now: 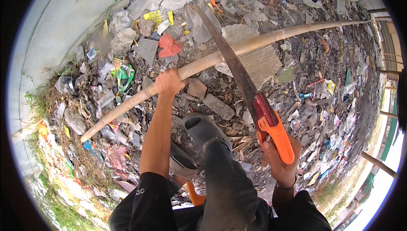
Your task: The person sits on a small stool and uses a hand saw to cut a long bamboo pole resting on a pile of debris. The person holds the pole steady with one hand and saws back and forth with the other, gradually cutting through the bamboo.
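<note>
A long bamboo pole (203, 64) runs from the lower left to the far right above littered ground. My left hand (168, 81) is closed round it, left of its middle. In my right hand (280, 156) is a hand saw (231, 57) with an orange handle and a rust-brown blade. The blade points up and to the left and crosses over the pole in this view; whether its teeth touch the bamboo I cannot tell. Below the pole shows my grey clog (204, 128), with a second one partly hidden behind my left forearm.
Stone slabs (259, 64) and broken bricks (196, 88) lie among plastic scraps and soil. A pale wall (63, 23) bounds the left side. An orange object (195, 195) shows beside my leg. Posts (378, 164) stand along the right edge.
</note>
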### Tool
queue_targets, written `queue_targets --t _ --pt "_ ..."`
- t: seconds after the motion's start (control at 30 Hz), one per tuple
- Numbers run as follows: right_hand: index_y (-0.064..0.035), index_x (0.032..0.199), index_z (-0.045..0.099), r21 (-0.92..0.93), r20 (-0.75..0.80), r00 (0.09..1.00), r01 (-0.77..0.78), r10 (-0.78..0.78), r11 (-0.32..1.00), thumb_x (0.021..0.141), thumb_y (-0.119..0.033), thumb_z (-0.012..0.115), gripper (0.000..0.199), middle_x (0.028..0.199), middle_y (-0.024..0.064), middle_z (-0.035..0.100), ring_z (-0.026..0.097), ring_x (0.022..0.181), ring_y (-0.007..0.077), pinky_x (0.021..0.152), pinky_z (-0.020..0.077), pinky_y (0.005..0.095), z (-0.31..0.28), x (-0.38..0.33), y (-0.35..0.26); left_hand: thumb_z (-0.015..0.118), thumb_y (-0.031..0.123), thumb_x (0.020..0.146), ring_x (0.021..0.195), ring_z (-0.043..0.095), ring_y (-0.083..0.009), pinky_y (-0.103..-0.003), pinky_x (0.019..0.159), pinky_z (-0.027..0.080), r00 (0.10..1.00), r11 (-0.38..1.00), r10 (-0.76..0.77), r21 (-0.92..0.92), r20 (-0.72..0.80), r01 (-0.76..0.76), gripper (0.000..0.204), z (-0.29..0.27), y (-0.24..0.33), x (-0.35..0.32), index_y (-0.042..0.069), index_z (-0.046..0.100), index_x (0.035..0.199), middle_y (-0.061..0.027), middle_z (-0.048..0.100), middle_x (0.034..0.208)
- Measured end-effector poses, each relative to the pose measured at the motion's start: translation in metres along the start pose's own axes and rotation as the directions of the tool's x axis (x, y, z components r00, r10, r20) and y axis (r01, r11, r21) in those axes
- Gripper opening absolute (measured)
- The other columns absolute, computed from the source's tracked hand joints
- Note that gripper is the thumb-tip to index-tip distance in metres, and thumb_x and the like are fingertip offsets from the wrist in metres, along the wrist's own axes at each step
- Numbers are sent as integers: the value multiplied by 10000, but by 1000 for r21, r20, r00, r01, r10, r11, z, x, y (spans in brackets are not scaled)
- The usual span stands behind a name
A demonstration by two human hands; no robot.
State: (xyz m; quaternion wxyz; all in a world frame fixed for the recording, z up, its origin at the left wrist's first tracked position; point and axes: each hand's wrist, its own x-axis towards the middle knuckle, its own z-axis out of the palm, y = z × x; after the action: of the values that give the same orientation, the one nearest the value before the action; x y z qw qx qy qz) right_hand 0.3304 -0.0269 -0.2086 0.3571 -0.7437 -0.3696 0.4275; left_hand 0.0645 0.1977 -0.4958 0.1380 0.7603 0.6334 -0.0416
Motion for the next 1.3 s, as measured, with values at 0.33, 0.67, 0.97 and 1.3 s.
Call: queue_targets --t 0.33,0.67,0.97,1.3 --pt "19 1078 749 -115 1 992 128 -129 985 910 -52 734 183 725 83 680 628 595 127 579 499 298 25 3 78 750 230 728 859 780 -386 -493 766 631 1000 999 -4 -38 4 4 306 -1 6 2 66 761 985 -188 787 922" --pt "-2 882 686 -159 55 987 158 -151 975 891 -91 752 111 621 83 628 638 503 172 526 498 321 57 7 97 735 267 746 894 778 -392 -491 807 624 999 998 -14 -58 52 17 336 -6 14 2 74 776 1018 -202 788 949" --pt "-1 895 708 -274 101 994 63 -36 960 878 -94 752 104 632 87 655 672 517 199 533 517 312 11 -72 111 745 300 754 901 772 -402 -495 815 620 998 996 -23 -84 63 28 327 -1 8 4 77 775 991 -205 785 949" --pt "41 977 708 -130 15 965 261 -262 956 925 -90 722 142 651 52 589 497 571 96 544 433 327 118 99 67 759 305 758 937 767 -397 -498 839 612 987 993 -73 -84 142 86 372 10 12 -11 103 772 1070 -196 787 973"
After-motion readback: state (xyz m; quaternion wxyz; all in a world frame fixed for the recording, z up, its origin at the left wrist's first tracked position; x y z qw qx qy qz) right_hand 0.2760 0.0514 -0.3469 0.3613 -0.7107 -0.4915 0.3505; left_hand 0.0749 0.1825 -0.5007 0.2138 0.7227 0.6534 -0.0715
